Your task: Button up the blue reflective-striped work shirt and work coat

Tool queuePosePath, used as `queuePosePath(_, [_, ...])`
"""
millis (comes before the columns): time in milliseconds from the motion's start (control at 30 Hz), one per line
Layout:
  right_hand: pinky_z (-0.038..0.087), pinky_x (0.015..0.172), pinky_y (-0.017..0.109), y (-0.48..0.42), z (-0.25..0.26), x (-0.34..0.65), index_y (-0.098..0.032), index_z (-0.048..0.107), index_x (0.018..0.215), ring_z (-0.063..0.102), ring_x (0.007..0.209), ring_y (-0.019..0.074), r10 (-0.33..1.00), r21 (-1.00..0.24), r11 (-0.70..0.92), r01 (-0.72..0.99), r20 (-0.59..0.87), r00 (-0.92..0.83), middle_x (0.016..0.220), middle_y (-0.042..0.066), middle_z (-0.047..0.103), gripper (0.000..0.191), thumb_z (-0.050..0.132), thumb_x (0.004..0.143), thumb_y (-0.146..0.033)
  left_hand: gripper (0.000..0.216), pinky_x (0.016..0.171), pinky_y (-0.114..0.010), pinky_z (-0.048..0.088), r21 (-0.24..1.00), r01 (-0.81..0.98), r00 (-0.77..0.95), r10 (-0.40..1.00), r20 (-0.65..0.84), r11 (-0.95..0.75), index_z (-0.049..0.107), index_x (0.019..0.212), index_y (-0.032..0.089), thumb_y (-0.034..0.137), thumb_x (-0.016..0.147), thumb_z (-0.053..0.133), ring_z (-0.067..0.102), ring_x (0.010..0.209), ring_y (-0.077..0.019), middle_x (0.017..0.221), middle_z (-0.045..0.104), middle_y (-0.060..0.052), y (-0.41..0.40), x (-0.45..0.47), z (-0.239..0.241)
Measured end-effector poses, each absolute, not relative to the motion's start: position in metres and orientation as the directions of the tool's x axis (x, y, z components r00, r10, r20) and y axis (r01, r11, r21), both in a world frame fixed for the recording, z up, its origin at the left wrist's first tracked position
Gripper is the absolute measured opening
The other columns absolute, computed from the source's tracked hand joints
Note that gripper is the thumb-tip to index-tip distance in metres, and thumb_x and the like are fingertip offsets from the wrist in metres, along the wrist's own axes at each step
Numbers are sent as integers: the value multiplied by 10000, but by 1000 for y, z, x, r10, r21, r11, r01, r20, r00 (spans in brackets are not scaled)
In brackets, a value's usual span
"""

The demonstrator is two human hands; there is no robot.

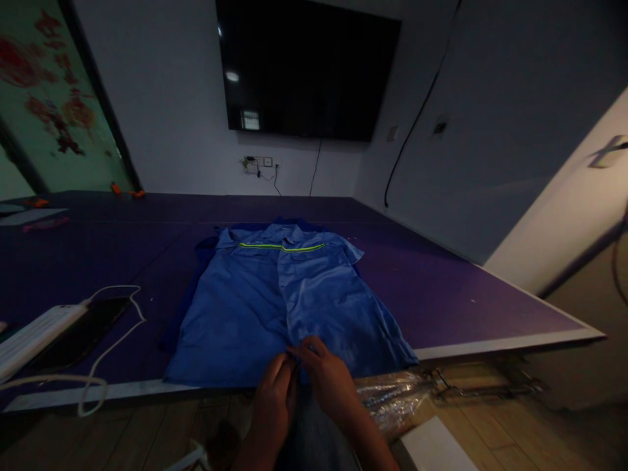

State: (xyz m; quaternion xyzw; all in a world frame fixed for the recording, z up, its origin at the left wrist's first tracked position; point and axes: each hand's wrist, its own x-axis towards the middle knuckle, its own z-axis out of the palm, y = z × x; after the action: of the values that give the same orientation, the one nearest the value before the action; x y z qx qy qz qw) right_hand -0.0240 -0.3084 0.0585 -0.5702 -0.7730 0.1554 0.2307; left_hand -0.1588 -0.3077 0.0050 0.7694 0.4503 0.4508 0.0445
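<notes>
A blue short-sleeved shirt (245, 307) lies spread flat, front up, with its collar away from me and its hem near the table's front edge. A yellow-green stripe crosses its chest. My left hand (277, 389) is closed on the front placket low down by the hem. Beside it, my right hand (326, 373) pinches the same placket, thumb and finger almost touching the left fingers. Exactly what sits between the fingertips is partly hidden. Under the shirt, darker blue cloth (191, 294) shows at the left side and behind the collar.
The purple table (441, 294) has a white front edge. On the left lie a white power strip (44, 333), a black phone (86, 330) and a looping white cable (105, 353). Clear plastic wrapping (392, 399) and a white box (439, 448) are below the table's edge.
</notes>
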Motion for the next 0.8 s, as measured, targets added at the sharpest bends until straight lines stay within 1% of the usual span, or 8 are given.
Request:
queuePosePath(67, [426,689,194,-305,61,-22,-327,602,1067,594,802,116,949,-432,314,846,162,-269,1089,15,564,359,385,846,-146,300,758,-272,533,437,671,187,707,682,-599,599,1015,174,172,851,347,617,865,-162,938,635,-92,-307,-160,1])
queuePosePath(133, [421,712,198,-301,63,-20,-319,633,1004,587,836,124,944,-383,327,864,164,-285,1044,11,582,306,424,842,-165,306,752,-282,538,418,684,188,698,690,-598,601,1023,171,173,850,348,619,862,-168,940,636,-98,-307,-161,-4])
queuePosePath(233, [414,737,204,-298,66,-18,-288,649,944,577,864,130,939,-347,343,873,154,-308,985,15,599,244,458,836,-183,309,728,-287,542,434,692,183,722,667,-577,597,1041,173,163,847,356,623,847,-172,923,640,-99,-305,-162,-7])
queuePosePath(333, [415,741,210,-299,65,-19,-245,648,913,571,871,134,938,-327,344,880,148,-312,973,31,601,225,445,840,-181,287,720,-283,540,455,694,154,733,662,-558,607,1011,175,157,840,377,626,831,-173,905,647,-95,-305,-161,-7])
queuePosePath(467, [416,753,222,-302,62,-20,-214,644,897,564,883,147,939,-327,339,882,170,-298,965,51,600,235,418,847,-171,271,705,-291,538,468,682,119,717,687,-562,618,940,170,168,838,367,628,782,-174,841,650,-85,-305,-160,-2])
queuePosePath(600, [408,763,225,-304,61,-21,-220,637,904,561,889,146,939,-351,343,871,164,-303,950,37,600,222,424,850,-184,260,669,-290,532,488,674,83,714,695,-554,616,878,164,194,838,362,624,729,-173,790,648,-87,-301,-159,2])
queuePosePath(700, [397,781,225,-306,62,-22,-223,636,905,557,898,140,941,-379,336,862,160,-297,954,30,604,223,420,857,-197,261,635,-281,523,526,640,59,719,693,-560,608,844,162,211,837,351,616,690,-167,745,637,-83,-298,-158,4])
queuePosePath(800, [389,803,229,-306,61,-20,-226,633,923,553,912,138,945,-428,325,843,184,-271,960,30,613,227,418,858,-202,237,637,-276,510,583,607,55,760,648,-540,599,836,169,231,827,371,610,699,-166,748,633,-78,-299,-157,10])
